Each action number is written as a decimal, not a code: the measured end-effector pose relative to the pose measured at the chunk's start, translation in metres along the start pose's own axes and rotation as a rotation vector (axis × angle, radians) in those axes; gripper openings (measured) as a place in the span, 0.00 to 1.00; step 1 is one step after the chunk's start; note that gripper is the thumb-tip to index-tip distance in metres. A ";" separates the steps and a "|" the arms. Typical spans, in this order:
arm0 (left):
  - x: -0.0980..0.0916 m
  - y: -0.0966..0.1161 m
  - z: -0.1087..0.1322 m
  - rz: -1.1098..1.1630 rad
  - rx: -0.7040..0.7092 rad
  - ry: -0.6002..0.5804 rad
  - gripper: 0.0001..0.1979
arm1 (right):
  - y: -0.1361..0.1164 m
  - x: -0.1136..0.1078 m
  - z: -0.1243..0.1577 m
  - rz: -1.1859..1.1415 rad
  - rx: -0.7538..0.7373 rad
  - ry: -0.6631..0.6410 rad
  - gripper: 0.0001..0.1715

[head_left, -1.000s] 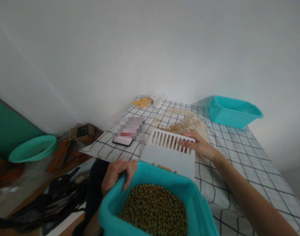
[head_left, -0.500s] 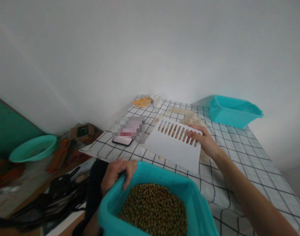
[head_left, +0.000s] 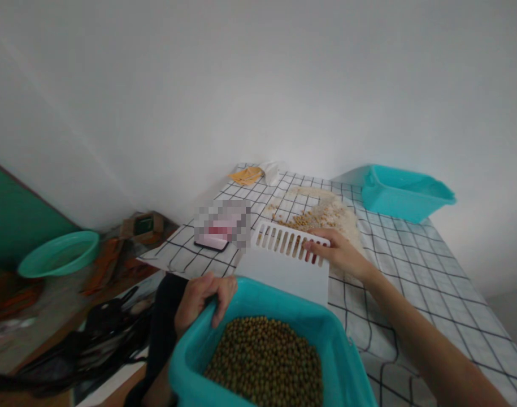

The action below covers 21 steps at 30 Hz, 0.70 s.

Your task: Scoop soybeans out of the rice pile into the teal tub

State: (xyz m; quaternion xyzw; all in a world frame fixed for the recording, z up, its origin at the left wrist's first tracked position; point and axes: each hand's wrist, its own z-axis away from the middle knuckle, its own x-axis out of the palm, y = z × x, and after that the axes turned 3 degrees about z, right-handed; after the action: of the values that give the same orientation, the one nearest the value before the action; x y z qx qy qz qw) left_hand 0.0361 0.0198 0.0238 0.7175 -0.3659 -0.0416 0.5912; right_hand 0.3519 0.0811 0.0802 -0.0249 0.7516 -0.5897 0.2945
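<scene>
My left hand (head_left: pixel 204 298) is closed over the left rim of a turquoise plastic bin (head_left: pixel 340 333) at the table's near edge. Many small round brownish-green beans or beads (head_left: pixel 266 362) lie inside it. On the table, my right hand (head_left: pixel 343 252) grips a thin white board (head_left: pixel 283 278) by its far edge, where a row of slots runs across. The board's near edge reaches the bin's far rim. Just beyond the board is a spread of pale grains with yellowish-brown round pieces (head_left: pixel 317 217).
A checked cloth (head_left: pixel 419 271) covers the table. At its back right stands another turquoise bin (head_left: pixel 404 195). A phone (head_left: pixel 211 240), partly pixelated, lies at left; a yellow cloth-like item (head_left: pixel 246 176) is behind it. On the floor at left are a green basin (head_left: pixel 59 254) and clutter.
My right hand has drawn the white board nearer and slightly left, up to the bin's rim, uncovering more of the spread behind it. My left hand and the bin have stayed put.
</scene>
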 end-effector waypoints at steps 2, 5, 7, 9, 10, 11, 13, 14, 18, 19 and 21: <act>0.002 0.000 0.000 0.002 0.002 0.020 0.34 | 0.001 -0.002 -0.001 0.012 0.007 0.014 0.20; 0.006 -0.001 0.001 0.004 0.003 0.056 0.34 | 0.002 -0.007 -0.002 0.034 0.008 0.059 0.21; 0.007 -0.001 0.002 0.001 0.006 0.064 0.34 | 0.003 -0.010 -0.002 0.045 0.017 0.098 0.22; 0.007 -0.001 0.002 -0.004 0.011 0.064 0.33 | 0.005 -0.013 -0.001 0.050 0.036 0.135 0.21; 0.006 -0.001 0.002 -0.007 0.013 0.060 0.33 | 0.006 -0.014 -0.001 0.054 0.041 0.153 0.20; 0.005 -0.002 0.002 -0.012 0.013 0.051 0.34 | 0.008 -0.015 -0.001 0.061 0.042 0.172 0.20; 0.003 -0.002 0.001 -0.025 0.013 0.029 0.34 | 0.010 -0.019 -0.001 0.085 0.044 0.211 0.20; 0.002 -0.002 0.001 -0.033 0.014 0.019 0.34 | 0.011 -0.021 -0.001 0.100 0.047 0.231 0.20; -0.001 -0.003 -0.001 -0.064 0.027 -0.003 0.35 | 0.015 -0.031 0.000 0.166 0.069 0.328 0.19; 0.000 -0.003 -0.001 -0.072 0.032 -0.003 0.35 | 0.016 -0.033 0.000 0.180 0.067 0.361 0.19; 0.001 -0.003 -0.001 -0.087 0.046 0.008 0.35 | 0.016 -0.036 0.001 0.185 0.064 0.432 0.18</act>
State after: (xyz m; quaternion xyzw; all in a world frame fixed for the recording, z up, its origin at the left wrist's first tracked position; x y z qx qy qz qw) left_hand 0.0389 0.0202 0.0218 0.7464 -0.3328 -0.0558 0.5737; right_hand 0.3874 0.0989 0.0803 0.1801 0.7772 -0.5754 0.1803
